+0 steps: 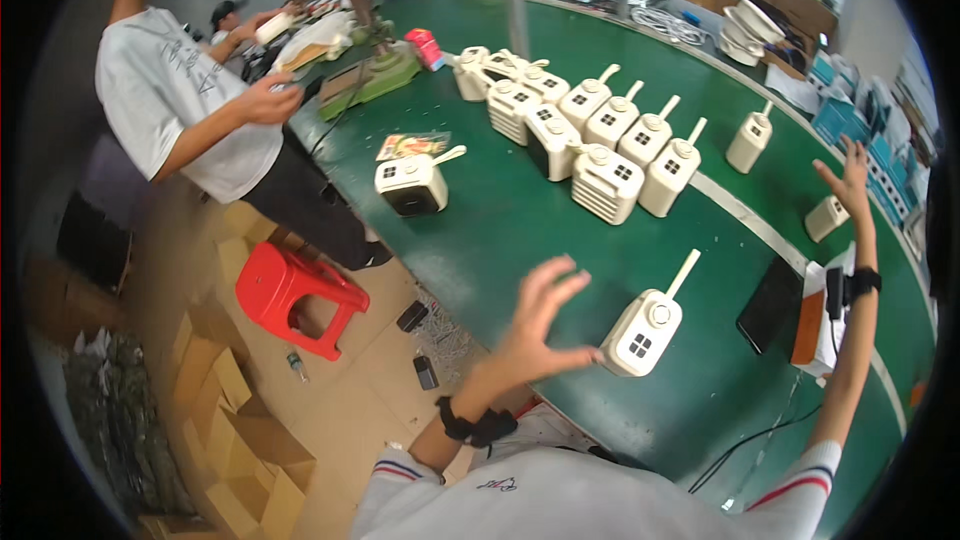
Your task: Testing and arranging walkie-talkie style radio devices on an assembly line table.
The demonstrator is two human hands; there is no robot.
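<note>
My left hand [545, 325] is open, fingers spread and curved. Its thumb tip is at the side of a cream box-shaped device [640, 345] with a strap handle standing up and a dark four-square panel; whether it touches cannot be told. Farther right, my right hand [850, 180] reaches out with its fingers apart and holds nothing. Next to its wrist, a similar cream device [824, 220] is partly hidden by the arm. Another such device [750, 140] stands a little to the left of that hand.
Several more cream devices [607, 185] cluster mid-table, with one [412, 185] apart at left. A black phone-like slab [770, 305] and an orange-and-white box [812, 325] lie at right. A person [190, 100] stands at left near a red stool [290, 290] and a green machine [375, 80].
</note>
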